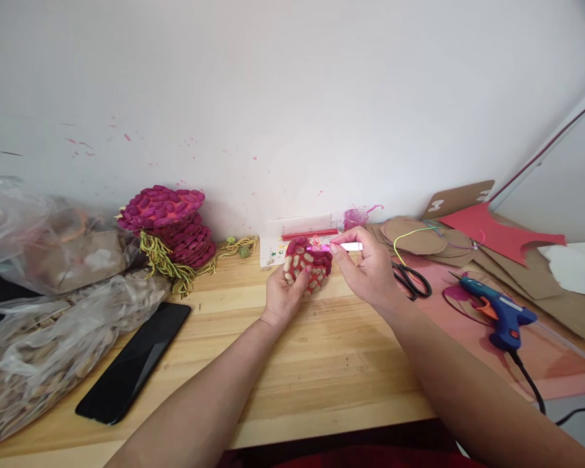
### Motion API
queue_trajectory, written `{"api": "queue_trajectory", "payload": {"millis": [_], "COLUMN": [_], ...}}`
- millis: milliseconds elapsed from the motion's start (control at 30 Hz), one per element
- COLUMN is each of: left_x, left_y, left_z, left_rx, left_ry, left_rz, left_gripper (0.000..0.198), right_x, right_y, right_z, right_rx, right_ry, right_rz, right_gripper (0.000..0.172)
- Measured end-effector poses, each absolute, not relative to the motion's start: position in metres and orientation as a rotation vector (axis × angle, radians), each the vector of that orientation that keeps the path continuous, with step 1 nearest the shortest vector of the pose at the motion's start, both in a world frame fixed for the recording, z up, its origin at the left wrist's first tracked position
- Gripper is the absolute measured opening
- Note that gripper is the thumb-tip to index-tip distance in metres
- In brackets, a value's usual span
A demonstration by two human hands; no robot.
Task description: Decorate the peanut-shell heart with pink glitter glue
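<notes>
My left hand [287, 289] grips a round red disc [308, 263] covered with peanut shells, tilted up above the table. Some shells along its upper and right edge are dark pink, while those in the middle are still pale tan. In my right hand [365, 263] is a white-barrelled pink marker [347, 247], held between thumb and fingers. Its pink tip end meets the disc's upper edge. Behind the disc lies a white card [270, 252] with small coloured marks, partly hidden.
At left stand a stack of magenta shell-covered discs [170, 224] with yellow yarn, plastic bags of shells [63, 344] and a black phone [134, 361]. To the right are black-handled scissors [412, 283], a blue glue gun [504, 315] with its cord, cardboard circles [412, 235] and red paper [500, 231].
</notes>
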State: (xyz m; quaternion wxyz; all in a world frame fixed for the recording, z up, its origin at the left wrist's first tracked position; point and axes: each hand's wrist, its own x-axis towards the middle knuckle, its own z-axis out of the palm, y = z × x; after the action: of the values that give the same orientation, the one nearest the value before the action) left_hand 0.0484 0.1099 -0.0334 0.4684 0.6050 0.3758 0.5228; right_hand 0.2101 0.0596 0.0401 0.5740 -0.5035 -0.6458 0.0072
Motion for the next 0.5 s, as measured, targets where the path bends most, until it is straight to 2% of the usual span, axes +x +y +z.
{"api": "queue_trajectory", "payload": {"millis": [500], "left_x": [0.0490], "left_y": [0.1065], "left_z": [-0.0261], "left_rx": [1.369], "left_ry": [0.898], "left_rz": [1.291], "left_gripper": [0.039], "right_x": [0.2131], "right_y": [0.0672], "right_z": [0.0318], "right_rx": [-1.124], "right_ry": [-1.461], "right_rz": [0.193], "right_gripper": [0.013]}}
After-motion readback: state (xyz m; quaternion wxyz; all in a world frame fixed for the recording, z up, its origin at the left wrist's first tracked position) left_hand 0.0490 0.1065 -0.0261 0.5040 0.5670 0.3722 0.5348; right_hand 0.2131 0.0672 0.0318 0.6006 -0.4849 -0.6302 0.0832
